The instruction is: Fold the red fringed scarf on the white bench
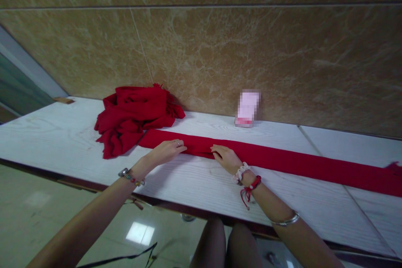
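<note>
A long red scarf (282, 161), folded into a narrow flat strip, stretches across the white surface and runs out of view at the right. Along its near edge, my left hand (171, 150) pinches the cloth with bent fingers. A short way to the right, my right hand (226, 158) holds the same edge between thumb and fingers, and the cloth puckers a little between the two hands. Beyond my left hand lies a crumpled red scarf (138, 109) with a fringe, touching the strip's left end. I cannot tell whether the two are joined.
A pixelated pink, upright thing (248, 106) leans against the brown marbled wall (201, 50). At the far left corner sits a small wooden block (63, 100). The white table (188, 184) has a dark front edge close to my knees, with shiny floor tiles (37, 205) below.
</note>
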The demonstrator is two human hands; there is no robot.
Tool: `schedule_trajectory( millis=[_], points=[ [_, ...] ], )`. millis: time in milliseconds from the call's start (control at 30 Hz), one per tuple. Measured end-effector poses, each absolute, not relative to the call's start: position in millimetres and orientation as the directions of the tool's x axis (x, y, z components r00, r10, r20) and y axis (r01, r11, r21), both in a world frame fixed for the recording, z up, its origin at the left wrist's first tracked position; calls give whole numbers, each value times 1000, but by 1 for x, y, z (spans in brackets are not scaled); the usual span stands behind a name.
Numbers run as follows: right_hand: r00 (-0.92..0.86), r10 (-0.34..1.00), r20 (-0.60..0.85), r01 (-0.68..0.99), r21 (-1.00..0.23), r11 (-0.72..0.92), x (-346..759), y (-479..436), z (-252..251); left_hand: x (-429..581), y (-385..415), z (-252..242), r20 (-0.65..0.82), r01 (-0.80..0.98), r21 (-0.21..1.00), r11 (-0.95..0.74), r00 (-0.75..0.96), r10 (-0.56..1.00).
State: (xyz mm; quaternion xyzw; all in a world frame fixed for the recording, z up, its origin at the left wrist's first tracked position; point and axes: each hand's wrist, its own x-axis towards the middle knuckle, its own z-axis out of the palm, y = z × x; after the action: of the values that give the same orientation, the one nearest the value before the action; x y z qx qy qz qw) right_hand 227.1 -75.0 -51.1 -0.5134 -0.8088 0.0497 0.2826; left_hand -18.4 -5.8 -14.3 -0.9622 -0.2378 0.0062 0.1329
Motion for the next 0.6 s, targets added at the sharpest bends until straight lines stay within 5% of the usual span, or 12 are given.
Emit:
schedule_trajectory(
  millis=[233, 433, 600],
  points=[
    [-468, 830, 304, 793, -269, 546, 231, -75, -50, -16, -9, -17, 12, 424, -253, -869, 900, 436],
    [-478, 849, 226, 838, -174, 518, 227, -79, -45, -13, -11, -15, 61, 478, -68, -875, 878, 475],
    [-377, 912, 161, 919, -53, 390, 220, -82, -47, 1, -1, -29, 179, 699, 46, -713, 697, 695]
  ],
)
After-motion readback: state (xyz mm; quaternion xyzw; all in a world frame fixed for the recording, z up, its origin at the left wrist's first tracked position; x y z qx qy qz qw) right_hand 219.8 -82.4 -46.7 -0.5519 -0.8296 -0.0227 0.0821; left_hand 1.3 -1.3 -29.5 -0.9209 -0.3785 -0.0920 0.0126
